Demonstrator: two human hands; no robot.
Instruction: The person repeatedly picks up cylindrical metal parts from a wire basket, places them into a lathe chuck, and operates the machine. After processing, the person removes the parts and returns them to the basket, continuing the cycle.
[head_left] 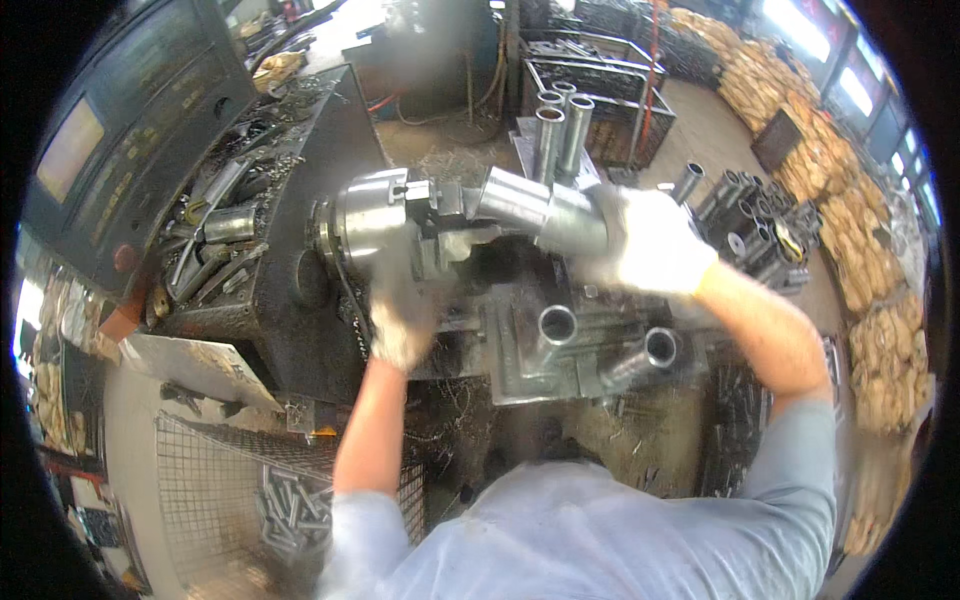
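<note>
My right hand (655,243), in a white glove, is closed around a shiny metal tube (573,222) to the right of the lathe chuck (368,212). A second length of bright tube (515,195) shows just left of it, near the chuck jaws; whether the two are joined I cannot tell. My left hand (402,325), also gloved, is at the near side of the chuck, its fingers smeared by motion. Two more tubes, one upright (556,328) and one leaning (652,350), are at the lathe carriage (510,365) below my right hand.
Several tubes (548,140) stand upright behind the carriage; more tubes (750,215) are grouped at the right. Loose tools (215,190) lie on the headstock at left. A wire basket (195,480) with metal pieces is at lower left, and a metal bin (610,125) stands behind.
</note>
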